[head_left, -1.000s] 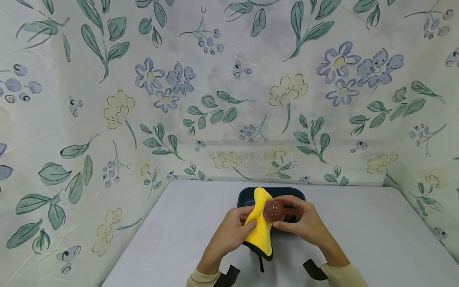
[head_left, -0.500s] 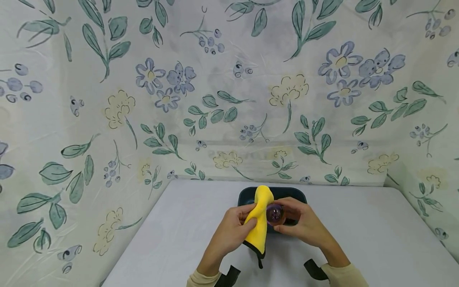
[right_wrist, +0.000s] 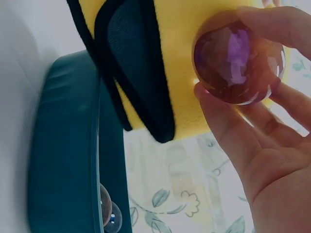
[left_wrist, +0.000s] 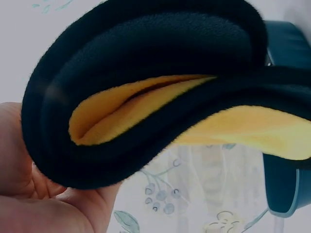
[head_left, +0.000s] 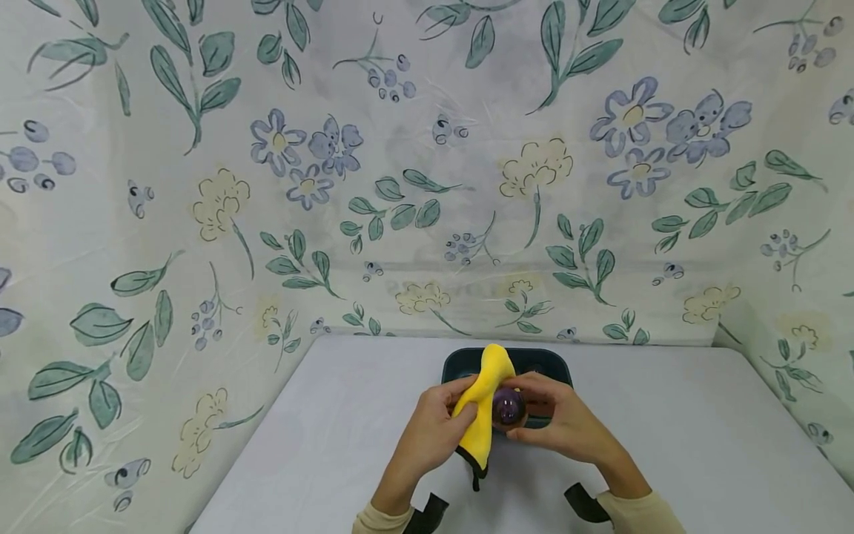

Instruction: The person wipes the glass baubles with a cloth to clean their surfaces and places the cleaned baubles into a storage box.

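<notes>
A clear, purple-tinted glass ball (head_left: 509, 408) sits between the thumb and fingertips of my right hand (head_left: 567, 419). My left hand (head_left: 437, 419) pinches a yellow cloth (head_left: 477, 430) with a black border, folded over and hanging down. In the head view the cloth lies right against the ball's left side. The right wrist view shows the ball (right_wrist: 240, 63) in front of the yellow cloth (right_wrist: 182, 97). From the left wrist, the cloth's dark side (left_wrist: 160, 41) and its folded yellow face fill much of the picture.
Behind both hands a dark teal tray (head_left: 460, 363) stands on the white table (head_left: 347, 415). A couple of glass balls (right_wrist: 112, 218) lie inside it, seen from the right wrist. A floral-printed sheet (head_left: 427, 222) hangs around the table's back and sides.
The ball has turned in my right fingers, its reddish look giving way to purple, and has dropped slightly. The cloth's top has shifted right and its lower corner has swung left.
</notes>
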Motion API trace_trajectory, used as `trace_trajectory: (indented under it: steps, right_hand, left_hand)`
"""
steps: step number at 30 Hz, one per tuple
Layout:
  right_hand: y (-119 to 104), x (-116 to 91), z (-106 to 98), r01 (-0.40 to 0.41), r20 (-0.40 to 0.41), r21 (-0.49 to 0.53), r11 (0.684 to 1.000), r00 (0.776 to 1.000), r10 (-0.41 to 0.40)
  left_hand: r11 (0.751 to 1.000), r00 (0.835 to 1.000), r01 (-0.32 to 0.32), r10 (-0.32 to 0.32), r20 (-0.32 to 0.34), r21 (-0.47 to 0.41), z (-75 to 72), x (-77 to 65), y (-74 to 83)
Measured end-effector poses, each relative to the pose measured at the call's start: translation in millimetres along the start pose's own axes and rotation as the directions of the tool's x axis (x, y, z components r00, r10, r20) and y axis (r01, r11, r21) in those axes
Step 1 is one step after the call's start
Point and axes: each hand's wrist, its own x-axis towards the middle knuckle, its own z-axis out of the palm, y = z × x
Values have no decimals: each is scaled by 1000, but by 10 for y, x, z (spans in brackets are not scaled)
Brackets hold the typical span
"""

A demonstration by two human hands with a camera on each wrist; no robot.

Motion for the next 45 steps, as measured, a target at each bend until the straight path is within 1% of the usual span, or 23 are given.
trace_trajectory:
  steps: [4,12,19,28,35,37,40,45]
  right_hand:
    - [-25,-5,29,-8,4,-13,1000,1000,8]
    - [-75,-15,60,-16,-10,-44,999,1000,16]
    - [-83,-17,73,-13,-27,-25,1000,1000,12]
    - [-88,-19,107,45,-66,4,999,997,-45]
    - [-102,-8,115,81,-124,-20,997,989,-83]
    - [-103,-2,116,80,-143,-21,997,986,-82]
    - [-100,4,114,56,-165,-19,998,984,-59]
    - [-89,8,84,9,-150,-3,1000,989,-10]
  left_hand:
    - [1000,999,-26,25,23,17,-27,13,-35]
    - [1000,998,-10,9,56,17,-56,21,-78]
    - [1000,997,-27,27,69,-6,-64,38,-96]
    - [999,996,-16,18,84,-32,-72,51,-124]
    - [999,993,7,-1,114,-54,-80,56,-141]
    - [998,992,18,-11,123,-60,-81,56,-152]
    - [997,991,29,-19,134,-75,-83,53,-164]
    - [996,989,47,-36,141,-77,-66,53,-152]
